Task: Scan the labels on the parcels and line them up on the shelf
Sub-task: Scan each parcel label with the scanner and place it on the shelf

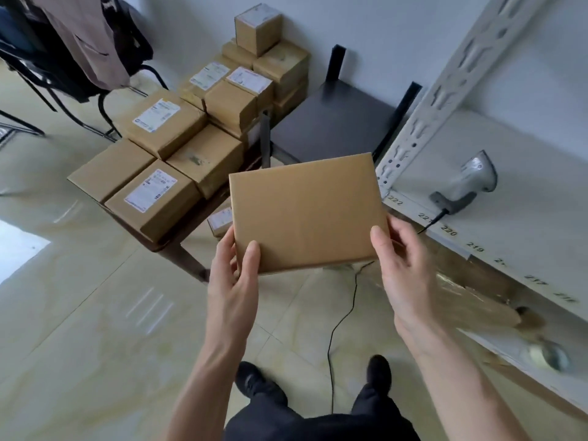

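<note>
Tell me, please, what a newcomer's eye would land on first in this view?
First, the plain brown parcel at centre, held at its near corners by the left hand and right hand, no label on its visible face. Behind it to the left, stacked cardboard boxes crowd a low table, several with white labels. On the white shelf to the right lies a grey barcode scanner.
</note>
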